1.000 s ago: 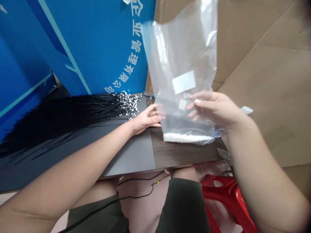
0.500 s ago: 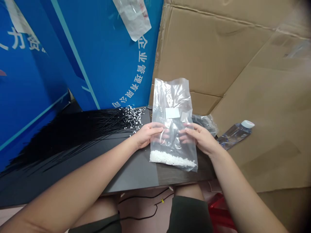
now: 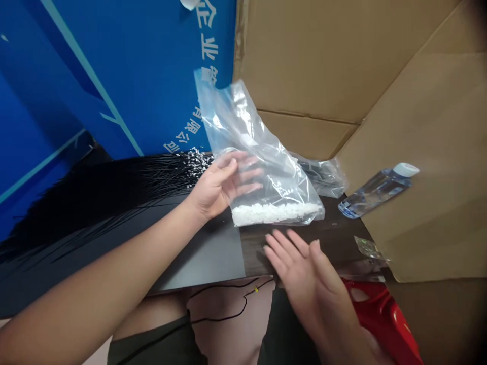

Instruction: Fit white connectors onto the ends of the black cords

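A clear plastic bag (image 3: 266, 172) leans to the upper left, with a layer of small white pieces (image 3: 276, 214) along its bottom. My left hand (image 3: 218, 185) holds the bag at its left side, thumb near the edge and spread fingers showing through the plastic. Below the bag's right part, my right hand (image 3: 304, 276) is apart from it, palm up with fingers stretched out and holding nothing. Whether the bag's bottom touches the table cannot be told.
A pile of thin black strands with white ends (image 3: 152, 175) lies on the left of the table (image 3: 205, 253). Behind the bag is another clear bag (image 3: 327, 177). A water bottle (image 3: 376, 192) leans by the cardboard (image 3: 426, 152) at right. A red stool (image 3: 384, 319) stands below.
My right hand has let go of the bag and moved down toward me, opening palm up. The bag's top has tipped left while my left hand stays at its left side.
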Motion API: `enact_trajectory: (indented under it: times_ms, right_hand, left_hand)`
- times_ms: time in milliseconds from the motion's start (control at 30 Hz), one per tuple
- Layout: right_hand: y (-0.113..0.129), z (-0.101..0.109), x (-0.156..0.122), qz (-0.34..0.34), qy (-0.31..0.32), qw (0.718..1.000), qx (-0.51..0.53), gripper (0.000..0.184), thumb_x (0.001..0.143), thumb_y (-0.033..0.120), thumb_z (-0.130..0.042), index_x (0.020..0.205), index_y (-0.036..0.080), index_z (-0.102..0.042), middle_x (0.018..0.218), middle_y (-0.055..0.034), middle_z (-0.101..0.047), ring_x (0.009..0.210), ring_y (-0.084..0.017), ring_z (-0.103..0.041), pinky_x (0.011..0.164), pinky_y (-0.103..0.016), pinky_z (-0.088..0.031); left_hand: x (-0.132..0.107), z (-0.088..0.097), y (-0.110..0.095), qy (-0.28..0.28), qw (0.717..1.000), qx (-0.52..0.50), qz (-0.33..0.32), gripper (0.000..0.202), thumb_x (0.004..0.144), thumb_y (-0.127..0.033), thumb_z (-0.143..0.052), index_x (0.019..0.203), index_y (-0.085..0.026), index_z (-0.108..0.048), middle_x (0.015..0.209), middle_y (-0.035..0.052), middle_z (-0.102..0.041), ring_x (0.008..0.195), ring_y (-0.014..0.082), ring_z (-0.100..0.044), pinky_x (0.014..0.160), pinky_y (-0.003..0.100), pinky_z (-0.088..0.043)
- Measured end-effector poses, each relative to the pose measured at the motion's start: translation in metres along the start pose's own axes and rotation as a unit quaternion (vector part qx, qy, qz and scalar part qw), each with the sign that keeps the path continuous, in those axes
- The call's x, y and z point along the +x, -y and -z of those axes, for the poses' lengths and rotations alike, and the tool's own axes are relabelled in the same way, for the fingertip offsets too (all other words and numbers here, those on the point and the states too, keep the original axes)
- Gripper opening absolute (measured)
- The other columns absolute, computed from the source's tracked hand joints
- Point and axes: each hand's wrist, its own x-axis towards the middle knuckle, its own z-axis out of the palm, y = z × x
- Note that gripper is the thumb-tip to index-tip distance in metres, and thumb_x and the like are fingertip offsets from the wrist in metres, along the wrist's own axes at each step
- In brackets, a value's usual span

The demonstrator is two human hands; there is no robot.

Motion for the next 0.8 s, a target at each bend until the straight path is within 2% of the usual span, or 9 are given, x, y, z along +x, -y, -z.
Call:
enact_trajectory:
  times_ms: [67, 133, 200, 267, 333, 400, 600, 700, 800]
  right_hand:
    - [-0.004, -0.018, 0.01, 0.005, 0.092, 0.995, 0.024, 0.069, 0.088, 0.062, -0.082, 0.144, 0.029, -0.061, 0.159, -0.0157, -0.063, 0.148, -0.038, -0.061, 0.129, -0.068, -0.04]
    - [-0.005, -0.032, 0.026, 0.067, 0.141, 0.987, 0.033, 0.059, 0.093, 0.047, -0.082, 0.146, 0.038, -0.058, 0.161, -0.0056, -0.061, 0.15, -0.031, -0.059, 0.13, -0.065, -0.04]
    - [-0.002, -0.041, 0.041, 0.125, 0.139, 0.982, 0.024, 0.051, 0.091, 0.036, -0.083, 0.137, 0.037, -0.062, 0.147, -0.0028, -0.071, 0.143, -0.027, -0.065, 0.128, -0.063, -0.044]
    - [0.007, -0.041, 0.052, 0.167, 0.109, 0.98, 0.002, 0.042, 0.084, 0.031, -0.089, 0.119, 0.032, -0.066, 0.121, -0.002, -0.08, 0.122, -0.027, -0.077, 0.122, -0.061, -0.051]
    - [0.023, -0.032, 0.058, 0.197, 0.084, 0.976, -0.042, 0.042, 0.076, 0.028, -0.094, 0.108, 0.028, -0.066, 0.099, -0.0012, -0.082, 0.101, -0.027, -0.081, 0.111, -0.059, -0.059]
    - [0.044, -0.018, 0.059, 0.207, 0.06, 0.972, -0.098, 0.045, 0.068, 0.027, -0.098, 0.102, 0.026, -0.068, 0.089, -0.0017, -0.081, 0.089, -0.027, -0.082, 0.099, -0.055, -0.065]
    - [0.106, 0.026, 0.053, 0.23, -0.011, 0.949, -0.214, 0.049, 0.062, 0.029, -0.102, 0.1, 0.023, -0.071, 0.085, -0.0041, -0.081, 0.074, -0.022, -0.079, 0.075, -0.035, -0.068]
    - [0.127, 0.037, 0.049, 0.224, -0.009, 0.947, -0.229, 0.047, 0.063, 0.024, -0.102, 0.099, 0.022, -0.071, 0.083, -0.0056, -0.08, 0.072, -0.022, -0.079, 0.07, -0.029, -0.066]
    - [0.145, 0.033, 0.047, 0.24, -0.007, 0.933, -0.267, 0.045, 0.063, 0.022, -0.102, 0.099, 0.021, -0.074, 0.083, -0.0088, -0.08, 0.072, -0.023, -0.078, 0.066, -0.028, -0.065]
  left_hand:
    - [-0.006, -0.009, -0.001, 0.006, 1.0, -0.006, -0.012, 0.014, 0.105, -0.023, -0.066, 0.116, -0.024, -0.075, 0.133, 0.0067, -0.078, 0.122, 0.0304, -0.078, 0.107, 0.057, -0.064]
    - [-0.012, -0.017, 0.0, 0.014, 1.0, -0.011, -0.006, 0.016, 0.103, -0.02, -0.067, 0.117, -0.024, -0.075, 0.134, 0.007, -0.077, 0.124, 0.0319, -0.077, 0.106, 0.058, -0.064]
    - [-0.016, -0.021, 0.002, 0.023, 0.999, -0.019, 0.012, 0.022, 0.1, -0.017, -0.068, 0.12, -0.023, -0.075, 0.134, 0.0091, -0.077, 0.123, 0.0342, -0.077, 0.105, 0.06, -0.064]
    - [-0.016, -0.021, 0.003, 0.01, 0.999, -0.04, 0.025, 0.023, 0.097, -0.016, -0.069, 0.119, -0.021, -0.074, 0.132, 0.0119, -0.078, 0.121, 0.0364, -0.078, 0.105, 0.06, -0.063]
    - [-0.012, -0.016, 0.004, -0.038, 0.997, -0.07, 0.023, 0.016, 0.097, -0.022, -0.071, 0.112, -0.018, -0.073, 0.125, 0.0137, -0.079, 0.117, 0.0371, -0.079, 0.104, 0.06, -0.064]
    - [-0.005, -0.008, 0.005, -0.111, 0.989, -0.093, 0.011, 0.019, 0.097, -0.033, -0.073, 0.106, -0.017, -0.071, 0.114, 0.0134, -0.08, 0.108, 0.035, -0.081, 0.101, 0.058, -0.065]
    - [0.021, 0.021, 0.01, -0.305, 0.948, -0.091, 0.011, 0.043, 0.094, -0.058, -0.077, 0.108, -0.019, -0.064, 0.1, 0.0138, -0.079, 0.096, 0.0305, -0.081, 0.092, 0.047, -0.068]
    - [0.028, 0.033, 0.009, -0.339, 0.937, -0.084, 0.009, 0.042, 0.098, -0.061, -0.069, 0.104, -0.02, -0.062, 0.097, 0.0134, -0.077, 0.094, 0.0292, -0.081, 0.09, 0.046, -0.068]
    - [0.031, 0.043, 0.007, -0.336, 0.939, -0.066, 0.019, 0.042, 0.103, -0.061, -0.062, 0.098, -0.019, -0.063, 0.093, 0.0125, -0.076, 0.089, 0.0268, -0.08, 0.086, 0.043, -0.068]
